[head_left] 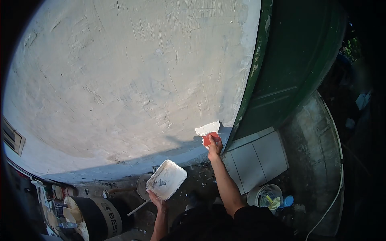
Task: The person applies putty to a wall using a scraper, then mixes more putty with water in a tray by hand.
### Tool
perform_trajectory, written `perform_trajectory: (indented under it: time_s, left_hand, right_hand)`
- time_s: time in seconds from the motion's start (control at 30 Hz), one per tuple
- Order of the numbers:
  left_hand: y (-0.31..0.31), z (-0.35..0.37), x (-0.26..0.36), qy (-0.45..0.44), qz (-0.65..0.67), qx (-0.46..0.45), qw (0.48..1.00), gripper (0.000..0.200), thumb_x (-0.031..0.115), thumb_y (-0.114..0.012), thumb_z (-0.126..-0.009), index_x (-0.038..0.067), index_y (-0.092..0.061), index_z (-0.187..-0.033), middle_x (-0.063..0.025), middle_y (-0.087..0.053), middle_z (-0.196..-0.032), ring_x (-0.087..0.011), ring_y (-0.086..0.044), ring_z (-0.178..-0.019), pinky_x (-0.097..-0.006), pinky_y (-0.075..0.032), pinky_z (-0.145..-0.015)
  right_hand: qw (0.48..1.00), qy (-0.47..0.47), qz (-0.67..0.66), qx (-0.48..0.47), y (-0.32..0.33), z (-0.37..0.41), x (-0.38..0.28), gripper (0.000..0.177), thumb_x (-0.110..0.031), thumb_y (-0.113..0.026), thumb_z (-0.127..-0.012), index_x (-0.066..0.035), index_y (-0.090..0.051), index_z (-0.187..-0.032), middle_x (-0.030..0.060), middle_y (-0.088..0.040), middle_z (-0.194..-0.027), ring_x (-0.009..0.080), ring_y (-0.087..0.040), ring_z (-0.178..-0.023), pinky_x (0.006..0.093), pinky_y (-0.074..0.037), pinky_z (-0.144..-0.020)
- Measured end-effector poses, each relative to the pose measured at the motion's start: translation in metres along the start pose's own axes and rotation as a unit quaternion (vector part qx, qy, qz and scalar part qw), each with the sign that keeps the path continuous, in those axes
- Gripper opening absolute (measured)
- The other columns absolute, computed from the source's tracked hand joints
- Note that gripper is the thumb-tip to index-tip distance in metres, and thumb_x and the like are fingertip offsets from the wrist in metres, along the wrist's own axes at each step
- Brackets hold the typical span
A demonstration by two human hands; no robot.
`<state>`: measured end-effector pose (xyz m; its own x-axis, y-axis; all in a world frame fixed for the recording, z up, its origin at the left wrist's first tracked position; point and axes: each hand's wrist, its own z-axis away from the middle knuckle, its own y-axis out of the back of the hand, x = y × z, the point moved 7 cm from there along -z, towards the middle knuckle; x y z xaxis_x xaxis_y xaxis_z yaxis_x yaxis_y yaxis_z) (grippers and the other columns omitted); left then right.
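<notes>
A green panelled door (pixel 281 76) stands right of a broad white plastered wall (pixel 132 72). Pale rectangular tiles (pixel 249 162) lie before the door.

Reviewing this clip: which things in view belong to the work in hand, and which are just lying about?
In use:
- red scraper with white paste, in the right hand
- paste-smeared tray, in the left hand
- pale wall, being coated

Apparently just lying about:
- dark drum marked "BEST"
- bucket with items inside
- blue round object beside it
</notes>
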<state>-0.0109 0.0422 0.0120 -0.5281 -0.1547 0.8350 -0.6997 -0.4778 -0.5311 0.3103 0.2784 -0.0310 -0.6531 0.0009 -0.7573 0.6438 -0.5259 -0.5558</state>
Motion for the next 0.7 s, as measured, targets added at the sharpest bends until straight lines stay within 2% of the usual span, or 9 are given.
perform_trajectory:
  time_s: [0.13, 0.23, 0.27, 0.37, 0.4, 0.43, 0.53, 0.57, 0.7]
  left_hand:
    - [-0.018, 0.004, 0.027, -0.065, -0.104, -0.028, 0.992, 0.054, 0.049, -0.031, -0.102, 0.004, -0.047, -0.127, -0.0103, -0.055, -0.124, -0.0223, -0.058, -0.108, -0.0381, -0.049, -0.093]
    - [-0.015, -0.001, 0.026, -0.027, -0.056, 0.001, 0.998, 0.054, 0.049, -0.03, -0.102, 0.005, -0.046, -0.127, -0.01, -0.055, -0.123, -0.0221, -0.058, -0.108, -0.0381, -0.049, -0.093]
    - [-0.015, -0.004, 0.028, -0.037, -0.068, -0.013, 0.997, 0.054, 0.049, -0.03, -0.102, 0.005, -0.046, -0.127, -0.0098, -0.055, -0.123, -0.0221, -0.058, -0.108, -0.038, -0.049, -0.093]
    - [-0.013, -0.007, 0.027, -0.027, -0.068, -0.022, 0.997, 0.054, 0.05, -0.029, -0.102, 0.005, -0.046, -0.128, -0.0095, -0.054, -0.123, -0.022, -0.057, -0.109, -0.0378, -0.048, -0.094]
    - [-0.015, -0.008, 0.026, -0.002, -0.045, -0.005, 0.999, 0.055, 0.05, -0.029, -0.102, 0.005, -0.046, -0.128, -0.0093, -0.054, -0.123, -0.022, -0.057, -0.109, -0.0377, -0.048, -0.094]
    - [-0.015, -0.009, 0.024, 0.022, -0.022, 0.011, 0.999, 0.055, 0.05, -0.029, -0.102, 0.005, -0.046, -0.128, -0.0092, -0.054, -0.123, -0.022, -0.057, -0.109, -0.0377, -0.048, -0.095]
    - [-0.011, -0.019, 0.017, -0.016, -0.049, -0.063, 0.997, 0.055, 0.049, -0.028, -0.102, 0.004, -0.046, -0.128, -0.0093, -0.054, -0.124, -0.0222, -0.057, -0.11, -0.0376, -0.048, -0.095]
    - [-0.013, -0.019, 0.016, -0.003, -0.032, -0.056, 0.998, 0.055, 0.049, -0.028, -0.102, 0.004, -0.046, -0.128, -0.0093, -0.054, -0.124, -0.0223, -0.057, -0.11, -0.0377, -0.048, -0.095]
    - [-0.034, -0.018, 0.024, 0.007, -0.007, -0.058, 0.998, 0.055, 0.049, -0.027, -0.102, 0.004, -0.046, -0.128, -0.009, -0.054, -0.124, -0.0225, -0.057, -0.109, -0.0387, -0.047, -0.096]
  right_hand:
    - [0.998, -0.018, -0.034, -0.054, 0.039, -0.01, 0.042, 0.024, -0.016, -0.067, -0.089, -0.006, -0.057, -0.108, 0.0075, -0.065, -0.1, 0.02, -0.066, -0.083, 0.036, -0.056, -0.064]
    - [0.998, -0.066, 0.009, -0.013, 0.064, -0.009, 0.05, 0.023, -0.017, -0.065, -0.09, -0.005, -0.058, -0.109, 0.0074, -0.065, -0.1, 0.0202, -0.066, -0.084, 0.0356, -0.056, -0.066]
    - [0.996, -0.035, 0.084, 0.019, 0.07, -0.011, 0.046, 0.023, -0.016, -0.063, -0.092, -0.005, -0.057, -0.111, 0.0082, -0.065, -0.1, 0.0216, -0.066, -0.084, 0.0363, -0.057, -0.064]
    - [0.967, 0.036, 0.252, 0.002, 0.065, -0.044, 0.037, 0.025, -0.014, -0.061, -0.092, 0.0, -0.056, -0.112, 0.0114, -0.064, -0.102, 0.0236, -0.067, -0.085, 0.0396, -0.059, -0.068]
    - [0.986, -0.01, 0.164, 0.009, 0.036, -0.027, 0.006, 0.022, -0.011, -0.059, -0.093, 0.003, -0.055, -0.109, 0.0148, -0.064, -0.1, 0.0256, -0.067, -0.086, 0.0405, -0.06, -0.071]
    - [0.989, -0.019, 0.148, 0.003, 0.011, -0.022, -0.018, 0.019, -0.01, -0.057, -0.093, 0.004, -0.055, -0.107, 0.0172, -0.064, -0.099, 0.0268, -0.067, -0.085, 0.0404, -0.06, -0.073]
    - [0.994, 0.039, 0.093, -0.052, -0.065, 0.013, -0.106, 0.013, -0.006, -0.057, -0.092, 0.006, -0.055, -0.093, 0.0156, -0.064, -0.087, 0.0231, -0.067, -0.078, 0.0348, -0.06, -0.071]
    - [0.991, 0.088, 0.08, -0.057, -0.086, 0.019, -0.127, 0.011, -0.006, -0.058, -0.091, 0.004, -0.057, -0.088, 0.015, -0.065, -0.08, 0.0226, -0.067, -0.071, 0.0367, -0.06, -0.068]
    - [0.973, 0.18, 0.058, -0.132, -0.162, 0.075, -0.221, 0.011, -0.007, -0.059, -0.09, 0.003, -0.058, -0.089, 0.0113, -0.064, -0.082, 0.0179, -0.066, -0.072, 0.0331, -0.059, -0.066]
